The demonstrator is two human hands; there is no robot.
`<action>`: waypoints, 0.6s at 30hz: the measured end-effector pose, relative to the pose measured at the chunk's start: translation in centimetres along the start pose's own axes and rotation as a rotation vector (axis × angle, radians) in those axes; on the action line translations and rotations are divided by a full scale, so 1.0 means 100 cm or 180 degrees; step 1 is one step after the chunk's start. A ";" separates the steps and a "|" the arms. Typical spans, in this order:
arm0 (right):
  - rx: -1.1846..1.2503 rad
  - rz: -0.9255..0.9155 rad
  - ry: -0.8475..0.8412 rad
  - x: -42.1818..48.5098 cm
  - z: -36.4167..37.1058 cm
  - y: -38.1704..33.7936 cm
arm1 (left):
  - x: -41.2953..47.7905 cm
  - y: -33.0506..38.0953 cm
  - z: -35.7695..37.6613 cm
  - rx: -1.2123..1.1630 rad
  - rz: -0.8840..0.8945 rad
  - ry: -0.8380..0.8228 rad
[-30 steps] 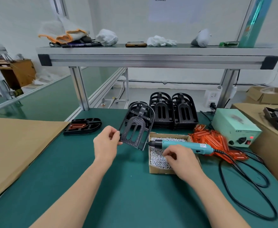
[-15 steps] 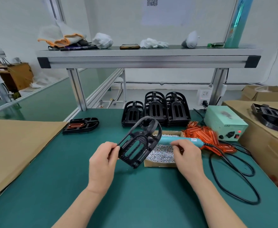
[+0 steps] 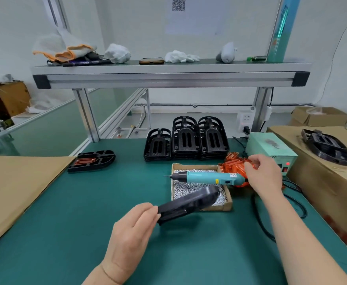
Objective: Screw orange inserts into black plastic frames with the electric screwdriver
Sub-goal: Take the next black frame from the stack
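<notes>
The fingers [image 3: 148, 212] of the left hand [image 3: 133, 229] were pressed against the thumb on the near end of a black frame [image 3: 189, 203], pinching it. The frame was held off the table [image 3: 86, 212], tilted up to the right and blurred. Its rounded far end hung over the near rim of the box of screws [image 3: 229, 205].

The fingers [image 3: 252, 161] of the right hand [image 3: 264, 175] were loosely curled, with index and thumb apart. They lay over the orange inserts [image 3: 233, 167], heaped toward the table's right edge just beside the box. Whether they had closed on one could not be told, since the hand hid the contact.

The step in hand looked like fetching an insert for the held frame. The electric screwdriver [image 3: 207, 177] lay untouched across the box, tip pointing left. The next move seemed to call for freeing a single insert from the heap, steadying the frame and seating the insert. Only then could the driver be taken up.

The left forearm came up from the near edge, its wrist bent slightly toward the middle. The right forearm ran from the near right corner toward the far right, with the hand palm-down.

Further out, stacked frames [image 3: 186, 140] stood at the far edge. A fitted frame [image 3: 91, 161] lay toward the left edge.
</notes>
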State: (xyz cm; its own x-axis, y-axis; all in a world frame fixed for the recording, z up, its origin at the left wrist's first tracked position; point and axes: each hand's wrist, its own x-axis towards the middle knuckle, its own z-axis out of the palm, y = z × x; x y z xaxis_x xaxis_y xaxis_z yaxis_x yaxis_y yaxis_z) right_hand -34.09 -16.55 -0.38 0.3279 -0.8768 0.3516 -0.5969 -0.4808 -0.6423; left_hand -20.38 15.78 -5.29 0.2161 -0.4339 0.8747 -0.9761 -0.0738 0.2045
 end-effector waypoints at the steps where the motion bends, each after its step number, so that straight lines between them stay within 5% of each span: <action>1: -0.0131 0.0090 -0.0116 0.006 0.000 0.004 | -0.001 0.002 0.000 0.0020 0.0059 -0.0016; 18: -0.0943 0.0605 -0.1006 0.030 0.004 0.018 | -0.027 0.006 -0.004 -0.0238 0.0372 -0.1183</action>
State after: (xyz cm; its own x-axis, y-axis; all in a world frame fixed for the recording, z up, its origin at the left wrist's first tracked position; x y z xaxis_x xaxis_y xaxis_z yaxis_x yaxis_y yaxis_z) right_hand -33.83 -20.06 -0.75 0.3719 -0.9282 -0.0075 -0.8360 -0.3314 -0.4373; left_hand -21.50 17.28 -7.40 0.0668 -0.7319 0.6781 -0.9861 0.0550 0.1565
